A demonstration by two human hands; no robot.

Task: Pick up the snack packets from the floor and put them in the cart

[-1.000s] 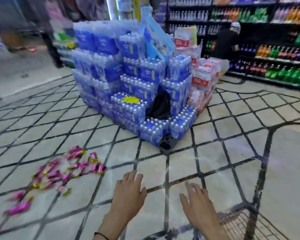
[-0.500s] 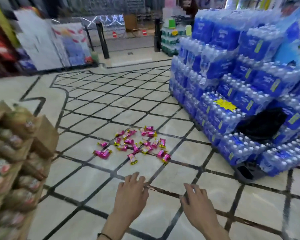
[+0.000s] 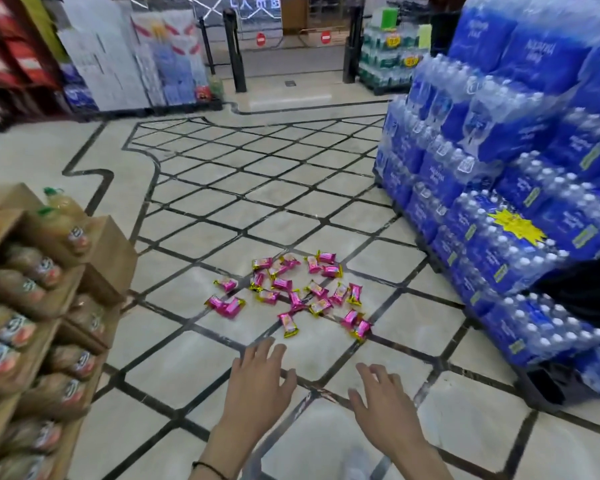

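Several pink and yellow snack packets (image 3: 291, 292) lie scattered on the tiled floor (image 3: 174, 372) ahead of me. My left hand (image 3: 257, 379) hovers palm down just short of the nearest packets, fingers spread and holding nothing. Beside it, my right hand (image 3: 381, 400) is also held out palm down with relaxed fingers, empty. Neither hand touches a packet. The cart is out of view.
A tall stack of blue bottled-water packs (image 3: 513, 188) rises on the right, with a black bag (image 3: 582, 292) tucked in it. Cardboard display boxes of drink bottles (image 3: 39, 292) stand at the left. Gate posts (image 3: 234, 50) and more stacked goods are at the back.
My view has swung left, so the packets moved from the left edge to the centre and the cart corner dropped out of sight. Both hands stay held out, empty.
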